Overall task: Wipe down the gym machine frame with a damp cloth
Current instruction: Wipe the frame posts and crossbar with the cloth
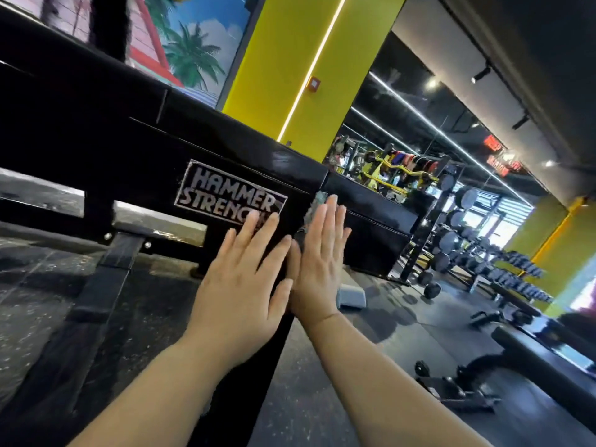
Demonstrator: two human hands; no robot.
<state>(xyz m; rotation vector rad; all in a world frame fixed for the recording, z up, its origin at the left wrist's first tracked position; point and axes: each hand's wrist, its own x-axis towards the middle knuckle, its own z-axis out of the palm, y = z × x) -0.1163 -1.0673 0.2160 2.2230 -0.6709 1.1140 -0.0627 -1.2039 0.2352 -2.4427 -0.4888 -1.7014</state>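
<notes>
Black painted steel fills the left half of the view: the gym machine frame [129,150], a broad beam running down to the right, with a leg dropping to the rubber floor [38,285]. Near the beam's right end sits a silver Hammer Strength label [222,195].

Just below and right of the label, the left hand [245,285] lies flat on the frame, fingers straight and spread, fingertips overlapping the label's lower corner. Its grip is apart and holds nothing.

Beside it, at the frame's corner edge, a scrap of mottled grey cloth [317,201] peeks out past the fingertips of the right hand [322,262]. This hand is also flat with straight fingers, so its grip is apart too, and the palm presses the cloth against the metal rather than closing round it. Most of the cloth is hidden under the hand, so I cannot tell how it is folded.

Further right a grey block [351,296] lies on the floor, and beyond it stands a dumbbell rack [451,240].

The wiping step looks to be under way at the beam's end, the left hand bracing. The next move likely calls for sliding the pressed cloth along the edge with even pressure, keeping it under the palm so it does not slip off the corner, then covering the label face and the beam to the left.
</notes>
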